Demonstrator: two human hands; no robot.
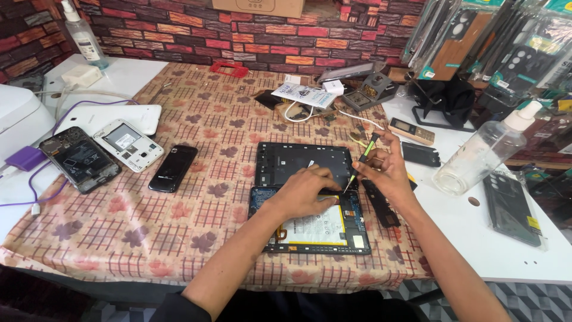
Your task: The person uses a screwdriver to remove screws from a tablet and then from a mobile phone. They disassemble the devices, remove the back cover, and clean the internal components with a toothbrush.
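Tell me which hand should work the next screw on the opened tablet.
Right, probably. The right hand already holds the screwdriver, tip down at the opened tablet's upper edge. The left hand lies flat on the tablet, pressing it to the table.

A beige tablecloth [196, 89] with a maroon grid and dusky purple leaf shapes covers most of the white counter [506, 250], and behind it, across the top of the frame, runs a wall [196, 30] patterned in red, orange and dark brick. At centre the opened tablet [316, 229] shows a white battery edged in yellow inside a black and blue body, its black frame [298, 161] just above, while the right hand [390, 173] holds a screwdriver [362, 160] with a black and green handle. At left lie a glossy black phone [173, 168], a white opened phone [128, 145] (silver inside) and a purple cable [36, 179].
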